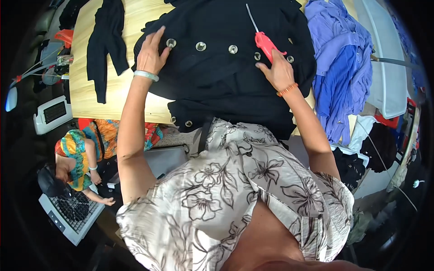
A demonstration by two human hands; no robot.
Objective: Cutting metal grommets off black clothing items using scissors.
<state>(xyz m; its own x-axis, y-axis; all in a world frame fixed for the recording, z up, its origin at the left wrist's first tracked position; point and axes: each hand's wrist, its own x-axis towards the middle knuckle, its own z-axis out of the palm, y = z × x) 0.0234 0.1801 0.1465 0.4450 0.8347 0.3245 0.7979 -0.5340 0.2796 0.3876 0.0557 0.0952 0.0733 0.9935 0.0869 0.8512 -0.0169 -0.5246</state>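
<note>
Head view, nearest: white blouse (226, 198) with dark flower print is seen at the lower middle, worn by the person; both bare forearms rise from it toward the table.
Head view, garment: black coat (226, 77) is laid flat on the pale wooden table (86, 90), its lower hem hanging over the near edge; a row of round metal buttons (200, 46) runs across it.
Head view, left hand: left hand (151, 52) is laid on the coat with fingers spread, fingertips touching the leftmost button; a pale bangle (146, 75) is worn at the wrist.
Head view, right hand: right hand (280, 70) is closed around the grip of a pink tagging gun (264, 43), whose thin metal needle points up and away over the coat; an orange bead bracelet (287, 89) is worn at the wrist.
Head view, surroundings: a second black garment (106, 40) lies on the table well to the left of the coat; a heap of lilac-blue shirts (337, 67) lies just to the right of it.
Head view, lower left: another person in a bright patterned dress (74, 156) is seen beside a grey mesh crate (72, 212).
</note>
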